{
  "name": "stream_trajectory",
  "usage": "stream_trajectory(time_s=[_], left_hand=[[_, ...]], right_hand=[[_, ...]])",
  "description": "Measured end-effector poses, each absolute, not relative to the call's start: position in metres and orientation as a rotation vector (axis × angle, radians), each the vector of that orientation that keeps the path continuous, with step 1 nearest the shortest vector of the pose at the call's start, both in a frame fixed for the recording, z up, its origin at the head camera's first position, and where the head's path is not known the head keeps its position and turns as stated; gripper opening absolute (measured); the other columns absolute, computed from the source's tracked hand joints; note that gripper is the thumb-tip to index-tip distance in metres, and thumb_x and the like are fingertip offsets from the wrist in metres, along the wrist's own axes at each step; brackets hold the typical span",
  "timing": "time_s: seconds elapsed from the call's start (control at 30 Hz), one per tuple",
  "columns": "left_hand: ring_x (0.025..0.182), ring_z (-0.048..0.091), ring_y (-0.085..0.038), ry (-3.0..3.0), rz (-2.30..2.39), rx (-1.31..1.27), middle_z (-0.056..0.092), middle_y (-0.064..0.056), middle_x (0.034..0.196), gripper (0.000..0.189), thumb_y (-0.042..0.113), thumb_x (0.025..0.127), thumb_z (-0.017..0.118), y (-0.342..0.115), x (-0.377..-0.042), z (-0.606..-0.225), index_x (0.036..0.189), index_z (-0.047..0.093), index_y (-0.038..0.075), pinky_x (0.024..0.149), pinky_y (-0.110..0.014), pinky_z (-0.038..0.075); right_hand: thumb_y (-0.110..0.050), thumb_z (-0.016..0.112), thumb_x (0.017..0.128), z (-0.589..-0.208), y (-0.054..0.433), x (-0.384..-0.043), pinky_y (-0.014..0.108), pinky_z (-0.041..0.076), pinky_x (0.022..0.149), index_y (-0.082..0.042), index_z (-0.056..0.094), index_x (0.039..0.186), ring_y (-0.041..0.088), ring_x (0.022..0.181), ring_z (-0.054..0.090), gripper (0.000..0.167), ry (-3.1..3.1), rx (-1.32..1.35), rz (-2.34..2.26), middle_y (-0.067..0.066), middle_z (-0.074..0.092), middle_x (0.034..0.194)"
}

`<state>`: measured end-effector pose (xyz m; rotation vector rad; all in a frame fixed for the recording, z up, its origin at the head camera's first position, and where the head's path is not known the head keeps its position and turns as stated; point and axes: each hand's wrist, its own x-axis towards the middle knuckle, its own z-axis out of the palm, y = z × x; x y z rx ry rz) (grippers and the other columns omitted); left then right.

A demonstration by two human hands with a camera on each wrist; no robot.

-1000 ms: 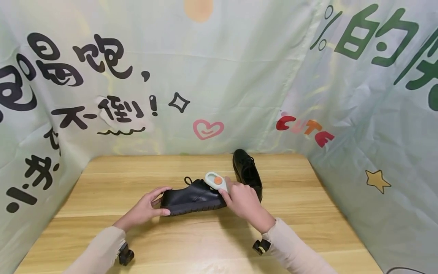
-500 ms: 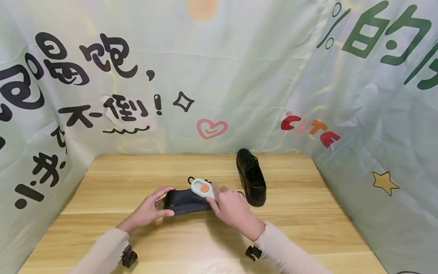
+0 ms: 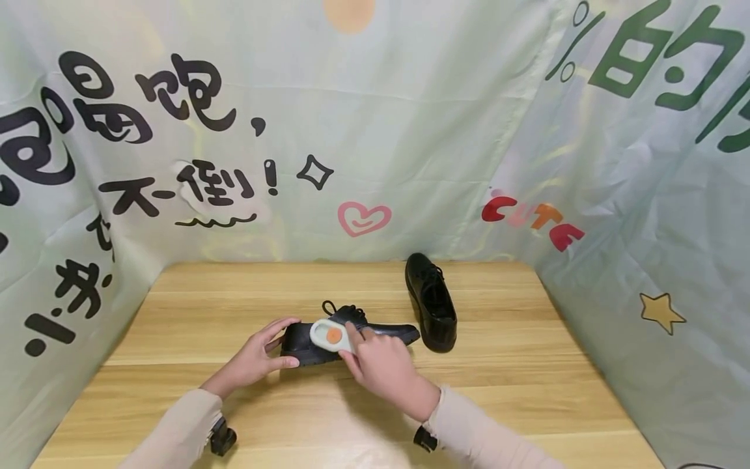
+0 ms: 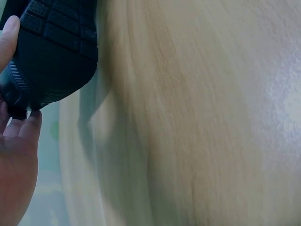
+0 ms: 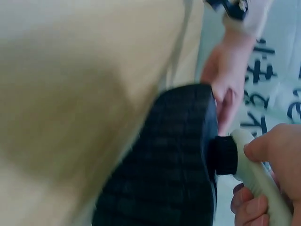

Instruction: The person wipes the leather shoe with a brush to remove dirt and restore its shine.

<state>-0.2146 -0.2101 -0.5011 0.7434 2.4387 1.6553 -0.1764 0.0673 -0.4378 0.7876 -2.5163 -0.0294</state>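
A black lace-up shoe [image 3: 299,345] lies sideways across the middle, toe to the right. My left hand [image 3: 254,357] grips its heel, thumb near the sole and fingers behind. In my right hand [image 3: 387,366] is a pale shoe brush [image 3: 319,331] with an orange spot; thumb and fingers pinch its handle. The right wrist view shows the brush's dark bristles [image 5: 225,155] against the side of the shoe, just above the sole [image 5: 160,165]. Treaded sole and heel [image 4: 56,61] face the camera in the left wrist view, over a shadow on the tabletop.
A second black lace-up shoe [image 3: 432,306] stands to the right, close beyond the held shoe's toe. The wooden table [image 3: 504,391] is enclosed by printed cloth walls [image 3: 433,130] at the back and sides.
The brush in my right hand has moved left along the shoe, from near the laces toward the heel, so the toe shows again. My left hand keeps its hold on the heel.
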Motion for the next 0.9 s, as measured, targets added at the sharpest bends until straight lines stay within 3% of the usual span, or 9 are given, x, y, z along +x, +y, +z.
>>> stream_trajectory(time_s=[0.33, 0.63, 0.9], left_hand=[[0.14, 0.027, -0.037, 2.415, 1.673, 0.763, 0.034, -0.022, 0.149, 0.073, 0.022, 0.078, 0.079, -0.209, -0.215, -0.504, 0.142, 0.044, 0.015, 0.108, -0.046, 0.033], [0.132, 0.038, -0.039, 2.475, 1.604, 0.665, 0.039, -0.016, 0.147, 0.075, 0.024, 0.076, 0.081, -0.21, -0.215, -0.499, 0.141, 0.045, 0.015, 0.104, -0.053, 0.04], [0.123, 0.05, -0.043, 2.463, 1.579, 0.665, 0.042, -0.019, 0.143, 0.076, 0.025, 0.077, 0.081, -0.21, -0.218, -0.499, 0.141, 0.043, 0.01, 0.1, -0.051, 0.045]], right_hand=[[-0.04, 0.06, 0.093, -0.419, 0.087, -0.214, 0.028, 0.034, 0.033, -0.009, 0.064, 0.122, 0.02, 0.042, 0.051, 0.043, -2.699, 0.628, 0.128, 0.009, 0.066, 0.071], [-0.04, 0.059, 0.094, -0.422, 0.088, -0.211, 0.026, 0.034, 0.034, -0.008, 0.062, 0.127, 0.018, 0.042, 0.05, 0.046, -2.703, 0.642, 0.175, 0.008, 0.067, 0.073], [-0.042, 0.059, 0.094, -0.429, 0.072, -0.199, 0.023, 0.029, 0.032, -0.009, 0.061, 0.129, 0.015, 0.042, 0.047, 0.048, -2.657, 0.659, 0.137, 0.009, 0.067, 0.077]])
